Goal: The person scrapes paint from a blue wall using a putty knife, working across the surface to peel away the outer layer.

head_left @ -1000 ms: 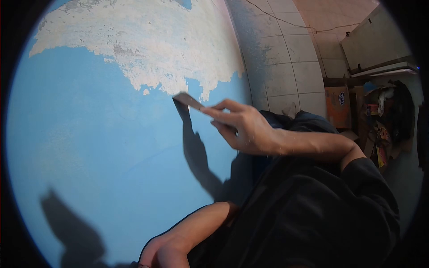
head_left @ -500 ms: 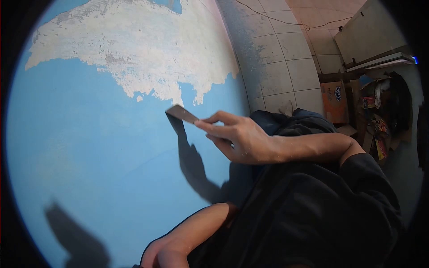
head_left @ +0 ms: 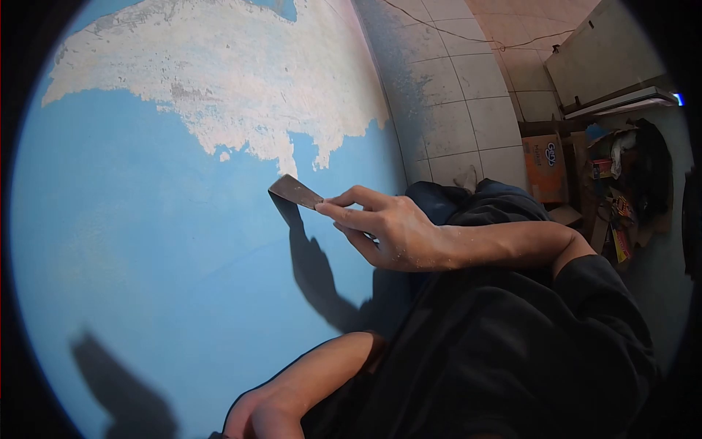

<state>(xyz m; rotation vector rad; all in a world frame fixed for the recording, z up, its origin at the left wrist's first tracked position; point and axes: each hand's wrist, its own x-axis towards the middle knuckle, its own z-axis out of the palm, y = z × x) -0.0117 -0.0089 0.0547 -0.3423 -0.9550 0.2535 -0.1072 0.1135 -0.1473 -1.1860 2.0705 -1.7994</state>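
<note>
My right hand (head_left: 398,230) is closed on a flat metal scraper (head_left: 298,193), pinched between thumb and fingers. The scraper's front edge rests at or very near the blue painted wall (head_left: 183,219), right below a narrow stripped tongue. Above it spreads a large pale patch (head_left: 219,80) with ragged edges, where the blue paint is gone. Specks of pale dust dot my right hand and wrist. My left arm (head_left: 314,384) is bent at the bottom of the view, and its hand lies outside the frame.
Pale floor tiles (head_left: 446,95) run along the wall's foot, with a thin cable (head_left: 468,35) across them. At right stand an orange carton (head_left: 545,168), a heap of packets and scraps (head_left: 621,190) and a pale panel (head_left: 607,55). A shadow of my arm falls on the wall.
The scraper has shifted slightly left and its blade has tilted, showing more of its face. The bare tongue at its edge looks a little longer. My left arm is nearly unmoved.
</note>
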